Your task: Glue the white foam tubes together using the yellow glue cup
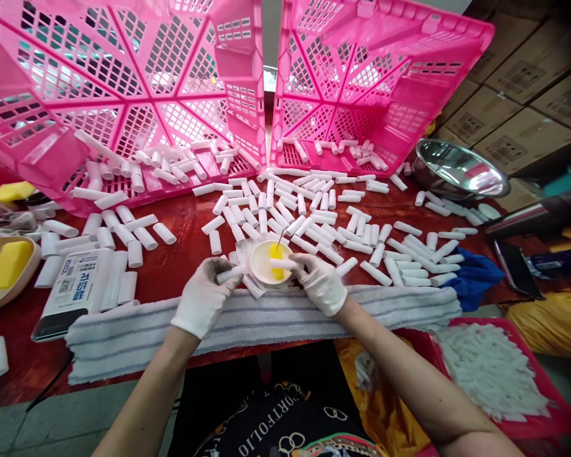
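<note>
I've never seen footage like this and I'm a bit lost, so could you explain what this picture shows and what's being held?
Happy to. There's no machine: the left grip and right grip are simply a person's own hands in white gloves. A camera worn on that person's head took this one picture, looking forward and down. The left grip holds a white tube. The right grip holds a second tube over a white bowl with a yellow piece in it. Many loose tubes lie across the red table. A striped towel runs along its near edge. Behind, two pink baskets lie tipped on their sides, and a metal bowl sits at the picture's right.
</note>
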`<state>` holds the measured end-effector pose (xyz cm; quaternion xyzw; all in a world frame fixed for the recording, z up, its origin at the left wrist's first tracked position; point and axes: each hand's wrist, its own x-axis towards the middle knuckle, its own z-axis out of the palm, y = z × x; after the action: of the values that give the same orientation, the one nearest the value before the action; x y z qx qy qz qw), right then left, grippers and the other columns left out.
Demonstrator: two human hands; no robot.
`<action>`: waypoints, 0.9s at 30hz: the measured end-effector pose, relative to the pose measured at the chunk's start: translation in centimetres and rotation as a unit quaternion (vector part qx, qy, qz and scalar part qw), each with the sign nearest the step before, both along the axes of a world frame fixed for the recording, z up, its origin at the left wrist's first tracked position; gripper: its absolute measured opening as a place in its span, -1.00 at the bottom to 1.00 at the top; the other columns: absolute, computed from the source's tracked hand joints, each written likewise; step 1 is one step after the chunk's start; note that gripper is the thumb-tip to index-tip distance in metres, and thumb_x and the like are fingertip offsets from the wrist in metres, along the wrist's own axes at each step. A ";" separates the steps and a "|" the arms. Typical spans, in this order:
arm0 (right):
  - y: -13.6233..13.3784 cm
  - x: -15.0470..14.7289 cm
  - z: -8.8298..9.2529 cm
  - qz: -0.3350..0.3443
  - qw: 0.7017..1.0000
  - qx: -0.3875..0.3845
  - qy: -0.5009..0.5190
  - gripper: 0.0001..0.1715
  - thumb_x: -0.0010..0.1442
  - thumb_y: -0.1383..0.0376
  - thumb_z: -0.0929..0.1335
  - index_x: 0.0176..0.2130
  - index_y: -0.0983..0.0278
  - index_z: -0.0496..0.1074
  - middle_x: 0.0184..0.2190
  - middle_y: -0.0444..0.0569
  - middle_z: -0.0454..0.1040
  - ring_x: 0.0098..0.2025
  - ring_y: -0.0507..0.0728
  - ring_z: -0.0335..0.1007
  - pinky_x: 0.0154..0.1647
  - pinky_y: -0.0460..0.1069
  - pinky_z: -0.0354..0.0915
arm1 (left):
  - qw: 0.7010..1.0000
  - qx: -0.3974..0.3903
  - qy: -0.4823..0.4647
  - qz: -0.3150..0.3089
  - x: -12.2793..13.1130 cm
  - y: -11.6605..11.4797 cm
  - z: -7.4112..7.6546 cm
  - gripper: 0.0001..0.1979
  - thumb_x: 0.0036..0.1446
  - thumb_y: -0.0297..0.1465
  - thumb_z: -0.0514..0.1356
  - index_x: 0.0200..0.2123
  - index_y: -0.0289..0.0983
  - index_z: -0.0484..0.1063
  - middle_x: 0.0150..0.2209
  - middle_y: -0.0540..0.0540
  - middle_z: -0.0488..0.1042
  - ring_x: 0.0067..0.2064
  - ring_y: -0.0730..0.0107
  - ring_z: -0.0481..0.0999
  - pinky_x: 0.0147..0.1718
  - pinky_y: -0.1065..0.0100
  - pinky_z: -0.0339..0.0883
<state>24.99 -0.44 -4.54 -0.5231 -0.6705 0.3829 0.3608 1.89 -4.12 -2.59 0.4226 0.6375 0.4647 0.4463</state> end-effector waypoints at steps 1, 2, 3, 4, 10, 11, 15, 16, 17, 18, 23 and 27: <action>-0.1 0.0 -0.3 0.003 1.000 0.028 0.006 -0.69 0.12 0.15 0.32 -0.12 0.18 0.42 -0.19 -0.03 0.44 -0.16 0.12 0.39 -0.04 0.06 0.30 | 1.000 0.000 0.006 -0.011 0.3 0.0 0.1 -0.49 -0.19 -0.15 0.29 -0.19 -0.31 0.32 -0.18 -0.12 0.44 -0.19 0.32 0.45 -0.21 0.33 0.34; -0.2 0.1 -0.5 0.008 0.999 0.052 0.014 -0.67 0.09 0.17 0.35 -0.11 0.18 0.41 -0.16 -0.02 0.43 -0.14 0.13 0.38 -0.02 0.06 0.29 | 1.000 -0.003 0.011 -0.023 0.5 -0.1 0.3 -0.48 -0.16 -0.15 0.27 -0.14 -0.31 0.33 -0.12 -0.14 0.43 -0.14 0.30 0.45 -0.17 0.32 0.34; -0.2 0.1 -0.7 0.012 0.998 0.063 0.020 -0.63 0.06 0.18 0.37 -0.09 0.17 0.39 -0.13 -0.02 0.41 -0.11 0.13 0.37 0.00 0.06 0.28 | 0.999 -0.009 0.015 -0.035 0.8 -0.2 0.5 -0.48 -0.13 -0.16 0.25 -0.11 -0.31 0.34 -0.08 -0.15 0.43 -0.11 0.29 0.44 -0.13 0.32 0.33; -0.3 0.1 -0.7 0.013 0.998 0.062 0.024 -0.60 0.05 0.18 0.37 -0.08 0.18 0.38 -0.12 -0.01 0.41 -0.09 0.14 0.36 0.01 0.06 0.28 | 0.999 -0.016 0.018 -0.045 1.0 -0.2 0.8 -0.49 -0.11 -0.16 0.23 -0.09 -0.30 0.35 -0.06 -0.15 0.43 -0.10 0.29 0.44 -0.11 0.31 0.32; -1.3 -0.4 0.5 0.011 0.999 0.032 -0.012 -0.75 0.08 0.14 0.34 -0.27 0.24 0.47 -0.31 -0.03 0.44 -0.28 0.12 0.39 -0.21 0.02 0.34 | 0.998 -0.042 0.013 -0.051 1.4 -0.3 1.1 -0.49 -0.16 -0.12 0.27 -0.18 -0.33 0.40 -0.28 -0.10 0.51 -0.30 0.35 0.48 -0.25 0.36 0.35; -1.7 -0.5 0.8 0.010 0.999 0.038 -0.010 -0.76 0.04 0.14 0.37 -0.33 0.24 0.47 -0.33 -0.04 0.44 -0.31 0.11 0.39 -0.25 0.00 0.34 | 0.998 -0.045 0.004 -0.047 1.4 -0.4 1.2 -0.47 -0.17 -0.11 0.28 -0.18 -0.33 0.40 -0.30 -0.09 0.51 -0.34 0.38 0.47 -0.30 0.37 0.35; -2.9 -0.3 2.2 -0.036 0.996 0.027 0.081 -0.70 0.02 0.13 0.39 -0.28 0.26 0.41 -0.35 -0.05 0.43 -0.37 0.04 0.37 -0.36 -0.07 0.32 | 0.994 -0.067 -0.055 -0.064 2.0 -0.8 2.2 -0.43 -0.17 -0.11 0.28 -0.13 -0.35 0.37 -0.38 -0.06 0.50 -0.43 0.44 0.44 -0.42 0.42 0.33; -3.0 -0.2 2.5 -0.047 0.993 -0.002 0.112 -0.67 0.05 0.11 0.37 -0.24 0.27 0.38 -0.41 -0.07 0.42 -0.45 0.01 0.35 -0.44 -0.09 0.30 | 0.992 -0.073 -0.067 -0.079 2.3 -1.0 2.5 -0.43 -0.16 -0.12 0.29 -0.12 -0.36 0.36 -0.37 -0.07 0.50 -0.43 0.45 0.44 -0.42 0.42 0.32; -3.0 -0.2 2.7 -0.053 0.988 -0.037 0.138 -0.64 0.08 0.08 0.34 -0.21 0.28 0.35 -0.50 -0.12 0.39 -0.54 -0.03 0.29 -0.54 -0.11 0.24 | 0.990 -0.077 -0.075 -0.095 2.6 -1.1 2.8 -0.44 -0.16 -0.14 0.29 -0.12 -0.36 0.36 -0.35 -0.09 0.50 -0.42 0.45 0.44 -0.42 0.42 0.32; -2.9 -0.1 2.9 -0.053 0.984 -0.069 0.154 -0.62 0.10 0.05 0.31 -0.20 0.28 0.34 -0.58 -0.17 0.34 -0.62 -0.05 0.21 -0.62 -0.13 0.17 | 0.988 -0.075 -0.081 -0.111 2.9 -1.3 3.0 -0.45 -0.15 -0.16 0.29 -0.12 -0.36 0.37 -0.32 -0.10 0.50 -0.41 0.45 0.44 -0.42 0.42 0.33; -2.6 -0.2 4.0 -0.040 0.984 -0.129 0.114 -0.57 0.12 -0.01 0.27 -0.28 0.31 0.38 -0.68 -0.21 0.26 -0.69 -0.07 0.10 -0.68 -0.13 0.06 | 0.984 -0.035 -0.061 -0.164 4.0 -2.3 3.3 -0.52 -0.06 -0.19 0.24 -0.09 -0.32 0.36 -0.26 -0.10 0.49 -0.41 0.46 0.43 -0.40 0.40 0.34; -3.8 0.0 4.9 -0.047 0.998 0.016 -0.037 -0.63 0.14 0.05 0.27 -0.39 0.30 0.43 -0.54 -0.09 0.42 -0.52 0.00 0.31 -0.51 -0.11 0.20 | 0.978 -0.002 0.107 -0.178 4.9 -2.7 3.2 -0.64 0.09 -0.13 0.06 -0.25 -0.30 0.42 -0.44 -0.06 0.48 -0.44 0.41 0.42 -0.45 0.40 0.26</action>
<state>25.01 -4.21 0.32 -0.5617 -0.6645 0.3352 0.3613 6.74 -6.81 0.64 0.5755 0.5969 0.3284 0.4524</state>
